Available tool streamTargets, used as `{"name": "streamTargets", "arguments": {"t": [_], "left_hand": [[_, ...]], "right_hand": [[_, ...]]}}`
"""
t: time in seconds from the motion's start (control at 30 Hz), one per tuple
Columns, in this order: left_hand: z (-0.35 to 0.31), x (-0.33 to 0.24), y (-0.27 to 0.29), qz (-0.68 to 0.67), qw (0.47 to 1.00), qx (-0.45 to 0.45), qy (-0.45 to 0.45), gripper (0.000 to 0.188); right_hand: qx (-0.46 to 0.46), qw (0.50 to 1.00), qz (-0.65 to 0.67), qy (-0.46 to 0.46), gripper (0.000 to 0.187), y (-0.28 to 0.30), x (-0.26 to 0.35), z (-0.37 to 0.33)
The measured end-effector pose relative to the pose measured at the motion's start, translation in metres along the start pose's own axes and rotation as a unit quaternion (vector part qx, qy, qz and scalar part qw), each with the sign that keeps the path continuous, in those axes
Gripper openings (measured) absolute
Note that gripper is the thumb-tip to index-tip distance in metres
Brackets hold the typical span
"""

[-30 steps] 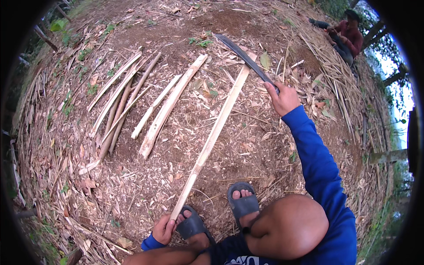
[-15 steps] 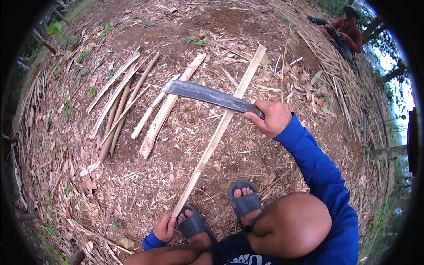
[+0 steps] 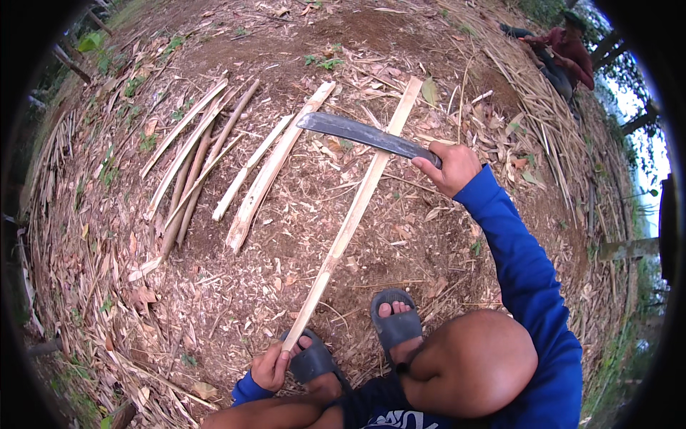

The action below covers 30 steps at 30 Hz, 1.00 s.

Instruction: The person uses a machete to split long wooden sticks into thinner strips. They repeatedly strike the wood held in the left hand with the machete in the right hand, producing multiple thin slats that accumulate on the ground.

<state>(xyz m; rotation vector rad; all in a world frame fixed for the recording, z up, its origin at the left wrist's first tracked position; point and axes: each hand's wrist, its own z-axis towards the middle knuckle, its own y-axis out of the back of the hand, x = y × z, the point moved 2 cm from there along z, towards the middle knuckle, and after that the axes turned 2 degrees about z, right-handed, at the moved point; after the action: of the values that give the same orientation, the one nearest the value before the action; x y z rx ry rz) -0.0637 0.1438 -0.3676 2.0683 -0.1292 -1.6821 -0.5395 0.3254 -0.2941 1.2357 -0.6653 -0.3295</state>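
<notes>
A long, pale strip of split wood (image 3: 349, 222) slants from near my left foot up to the far middle. Its near end is gripped by my left hand (image 3: 270, 366), low in the picture beside the sandal. My right hand (image 3: 457, 169) is closed round the handle of a machete (image 3: 361, 133), most of that handle being hidden by the fingers. The dark blade points left and crosses over the upper part of the strip. Whether the blade touches the wood I cannot tell.
Two pale split pieces (image 3: 275, 168) lie left of the strip. Farther left are several thin sticks and poles (image 3: 199, 164). Long stalks (image 3: 537, 129) are heaped along the right, where another person (image 3: 564, 57) sits. Wood chips and dry leaves cover the ground. My sandalled feet (image 3: 395, 322) are close by.
My right hand and the machete have moved right and slightly away from me. The strip's far end has shifted a little left and turned somewhat. My left hand has barely moved.
</notes>
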Motion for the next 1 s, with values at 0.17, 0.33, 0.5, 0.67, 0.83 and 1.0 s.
{"name": "streamTargets", "arguments": {"t": [0.17,0.33,0.5,0.67,0.83,1.0], "left_hand": [[0.004,0.0,0.003,-0.006,1.0,0.003,-0.024,0.021],[-0.009,0.001,0.014,0.021,0.997,0.017,0.075,0.019],[-0.031,0.017,0.02,0.044,0.995,0.022,0.09,0.018],[-0.098,0.06,0.027,0.047,0.99,0.009,0.133,0.022],[-0.093,0.066,0.028,0.025,0.992,-0.002,0.121,0.025],[-0.02,0.058,0.035,-0.005,0.997,-0.022,0.076,0.03]], "right_hand": [[0.029,0.999,-0.032,0.013,0.05,-0.007,-0.014,0.001],[0.055,0.997,-0.054,-0.002,0.054,-0.002,-0.025,0.004],[0.053,0.996,-0.07,0.005,0.053,-0.005,-0.041,0.01],[-0.017,0.99,-0.045,-0.135,0.066,0.012,-0.103,0.026],[-0.06,0.987,0.032,-0.144,0.067,-0.005,-0.101,0.025],[0.004,0.852,0.458,-0.253,0.058,-0.06,-0.021,0.006]]}}
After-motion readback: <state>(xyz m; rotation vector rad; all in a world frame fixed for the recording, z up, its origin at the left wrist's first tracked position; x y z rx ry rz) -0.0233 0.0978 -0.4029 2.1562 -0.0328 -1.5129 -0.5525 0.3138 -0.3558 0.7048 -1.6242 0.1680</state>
